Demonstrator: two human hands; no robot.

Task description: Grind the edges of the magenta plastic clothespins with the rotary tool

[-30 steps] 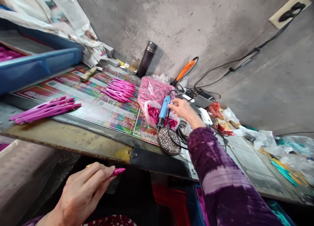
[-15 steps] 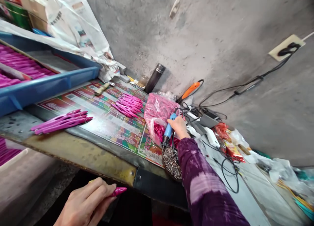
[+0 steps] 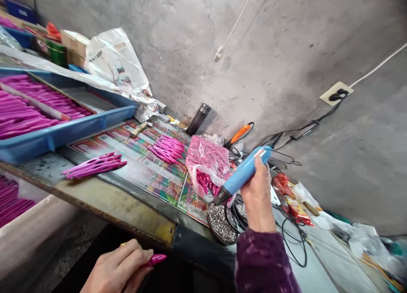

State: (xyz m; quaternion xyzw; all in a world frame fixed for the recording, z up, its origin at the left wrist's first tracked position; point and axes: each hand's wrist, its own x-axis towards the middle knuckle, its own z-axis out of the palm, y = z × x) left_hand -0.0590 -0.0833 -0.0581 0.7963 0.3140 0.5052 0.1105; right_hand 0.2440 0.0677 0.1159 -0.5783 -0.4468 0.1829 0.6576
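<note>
Two closed grips: my right hand (image 3: 258, 195) wraps tightly around a blue corded electric screwdriver (image 3: 243, 174), held above a round dish of small silver screws (image 3: 221, 224); my left hand (image 3: 117, 268) pinches a magenta plastic pen (image 3: 155, 260) below the worn table edge (image 3: 111, 212)

Left hand (image 3: 119, 267) gets cut off at the bottom; tiny bits (image 3: 219, 223) in the round tray (image 3: 208, 219) are too small to ID;
</note>
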